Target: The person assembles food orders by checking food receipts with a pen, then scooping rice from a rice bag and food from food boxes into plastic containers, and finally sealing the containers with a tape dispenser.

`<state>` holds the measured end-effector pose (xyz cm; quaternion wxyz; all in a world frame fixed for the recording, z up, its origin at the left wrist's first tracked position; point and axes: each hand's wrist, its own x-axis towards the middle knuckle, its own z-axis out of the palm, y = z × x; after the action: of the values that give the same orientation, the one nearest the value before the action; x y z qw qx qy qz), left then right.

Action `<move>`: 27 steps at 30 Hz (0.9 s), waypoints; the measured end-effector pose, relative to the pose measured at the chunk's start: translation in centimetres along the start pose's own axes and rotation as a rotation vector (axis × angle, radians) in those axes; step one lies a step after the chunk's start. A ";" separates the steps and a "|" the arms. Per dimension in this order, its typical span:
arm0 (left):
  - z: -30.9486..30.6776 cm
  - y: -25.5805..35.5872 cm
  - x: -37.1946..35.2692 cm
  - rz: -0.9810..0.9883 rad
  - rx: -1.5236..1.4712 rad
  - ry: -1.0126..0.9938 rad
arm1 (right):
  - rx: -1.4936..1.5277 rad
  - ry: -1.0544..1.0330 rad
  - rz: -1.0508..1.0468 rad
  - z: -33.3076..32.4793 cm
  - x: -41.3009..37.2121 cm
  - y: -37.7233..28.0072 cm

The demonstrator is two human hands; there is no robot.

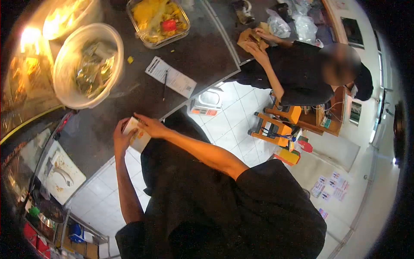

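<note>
Both of my hands are at the dark counter's edge, closed around a small cream paper packet (141, 140) with orange print on it. My left hand (122, 134) grips its left side near the top. From the right, my right hand (149, 126) pinches the upper edge, fingers close to the other hand. The packet's lower part hangs over the floor side of the counter. Beyond my hands, a printed receipt (179, 82) lies on the counter with a dark pen (165, 86) across its edge.
A clear round tub (116, 82) of small packets stands at left, near a bright lamp (32, 41). A plastic tray (183, 32) of yellow food is farther back. Another person (297, 71) handles a brown carton (246, 41). A white board (64, 172) sits lower left; orange stools (276, 131) stand right.
</note>
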<state>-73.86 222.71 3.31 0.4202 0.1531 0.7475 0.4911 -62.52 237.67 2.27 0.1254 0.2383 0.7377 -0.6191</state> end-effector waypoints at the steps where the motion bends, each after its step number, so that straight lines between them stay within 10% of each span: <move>1: 0.4 1.5 -0.5 0.020 0.010 0.028 | 0.050 -0.001 -0.039 -0.7 -0.7 -0.5; 11: 4.7 12.8 0.2 -0.011 -0.301 -0.073 | 0.143 -0.006 -0.109 -14.4 -4.1 -6.0; 15: 5.7 15.3 0.3 -0.094 -0.402 0.015 | 0.352 0.688 -0.340 -33.6 2.6 -4.2; 20: 7.4 16.4 -1.8 -0.133 -0.360 0.051 | -0.650 1.214 -0.067 -61.7 7.8 1.9; 22: 9.2 14.6 -3.9 -0.251 -0.418 0.110 | -0.789 1.087 0.265 -67.7 10.3 6.7; 27: 14.0 16.6 -5.8 -0.291 -0.620 0.245 | -0.732 0.931 0.252 -72.3 13.5 13.0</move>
<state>-62.59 235.31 18.13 0.4195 -0.1496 0.6218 0.6442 -59.50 312.23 -0.74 -0.0643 0.5112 0.8462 -0.1359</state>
